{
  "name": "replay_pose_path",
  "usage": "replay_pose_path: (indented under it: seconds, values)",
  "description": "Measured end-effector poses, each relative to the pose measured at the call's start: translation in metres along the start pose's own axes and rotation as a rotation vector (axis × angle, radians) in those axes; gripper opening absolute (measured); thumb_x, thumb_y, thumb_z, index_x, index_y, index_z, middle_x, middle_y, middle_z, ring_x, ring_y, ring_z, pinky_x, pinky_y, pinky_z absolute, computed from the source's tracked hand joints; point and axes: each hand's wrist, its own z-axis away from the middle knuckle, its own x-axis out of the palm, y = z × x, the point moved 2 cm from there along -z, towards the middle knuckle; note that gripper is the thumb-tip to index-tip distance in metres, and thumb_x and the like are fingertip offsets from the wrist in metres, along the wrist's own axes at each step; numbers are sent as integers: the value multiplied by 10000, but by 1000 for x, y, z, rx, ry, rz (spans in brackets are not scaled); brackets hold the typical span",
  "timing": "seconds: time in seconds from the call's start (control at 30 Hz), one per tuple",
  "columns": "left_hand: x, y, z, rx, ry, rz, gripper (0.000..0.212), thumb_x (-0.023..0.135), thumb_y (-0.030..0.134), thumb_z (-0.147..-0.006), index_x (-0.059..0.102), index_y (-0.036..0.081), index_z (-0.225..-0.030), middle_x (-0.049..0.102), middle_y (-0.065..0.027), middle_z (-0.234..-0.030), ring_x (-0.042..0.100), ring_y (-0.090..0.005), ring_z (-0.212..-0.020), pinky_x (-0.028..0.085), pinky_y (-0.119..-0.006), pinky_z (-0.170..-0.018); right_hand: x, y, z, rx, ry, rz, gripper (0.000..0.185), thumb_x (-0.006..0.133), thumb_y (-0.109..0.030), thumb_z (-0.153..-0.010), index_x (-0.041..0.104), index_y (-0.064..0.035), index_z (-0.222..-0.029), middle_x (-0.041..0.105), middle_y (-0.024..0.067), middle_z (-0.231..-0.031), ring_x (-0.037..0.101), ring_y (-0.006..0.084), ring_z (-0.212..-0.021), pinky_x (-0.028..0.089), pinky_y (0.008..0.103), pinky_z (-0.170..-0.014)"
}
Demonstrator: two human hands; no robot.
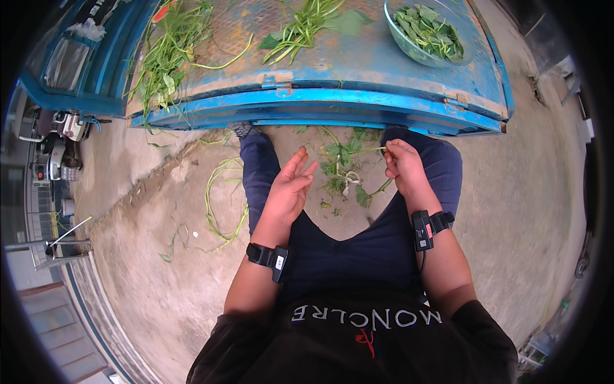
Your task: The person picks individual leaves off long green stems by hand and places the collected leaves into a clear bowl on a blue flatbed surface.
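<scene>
My right hand pinches a green leafy vine stem between thumb and fingertips, above my right thigh. Part of the stem hangs below the hand and ends in a leaf. My left hand is raised over my left thigh, palm turned up and fingers apart, with nothing in it. Beyond my knees, on the rusty blue metal truck bed, lie a big tangle of green vines at the left and a smaller bunch of stems at the middle. A clear bowl of cut leaves and stem pieces stands at the right.
Leaf scraps lie on the concrete between my feet. A loop of peeled vine strands is on the ground to my left. The blue hinged side panel runs across in front of my knees. A parked scooter stands at the far left.
</scene>
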Motion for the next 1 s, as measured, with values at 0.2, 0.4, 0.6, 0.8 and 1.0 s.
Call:
replay_pose_path:
  seconds: [0.2, 0.4, 0.6, 0.8, 1.0]
  values:
    - [-5, -10, -6, 73, 166, 12, 615, 555, -118, -828, 390, 0, -1409, 353, -194, -1455, 574, -251, -1115, 456, -308, -955, 0, -1, 1, -9, 48, 29, 127, 531, -159, -945, 536, -95, -835, 490, -19, -615, 294, 65, -417, 257, 239, -401]
    - [-12, -12, -2, 54, 256, -15, 471, 612, -98, -818, 501, -3, -1266, 477, -150, -1295, 589, -218, -1010, 483, -320, -916, -2, 2, 0, -2, 5, 22, 123, 525, -158, -950, 526, -96, -844, 487, -17, -612, 287, 65, -409, 255, 237, -399]
    - [-13, -14, -4, 52, 297, -16, 416, 648, -80, -810, 527, 4, -1199, 511, -123, -1216, 581, -204, -1000, 495, -314, -888, -2, 3, -2, -3, 0, 22, 114, 524, -155, -949, 527, -93, -853, 484, -19, -608, 288, 65, -408, 257, 237, -400]
    - [-11, -14, -4, 16, 322, -105, 403, 647, -35, -828, 511, 20, -1203, 510, -113, -1169, 589, -226, -1010, 490, -309, -867, -3, 2, -2, -6, 5, 37, 111, 528, -157, -948, 533, -94, -856, 485, -23, -610, 305, 65, -420, 258, 236, -403]
    - [-18, -11, -2, -120, 212, 155, 332, 524, 121, -908, 513, 58, -1234, 513, -73, -1179, 558, -294, -1171, 423, -402, -934, -2, 1, 0, 0, -1, 27, 116, 527, -157, -948, 535, -90, -853, 484, -26, -614, 309, 63, -429, 257, 236, -406]
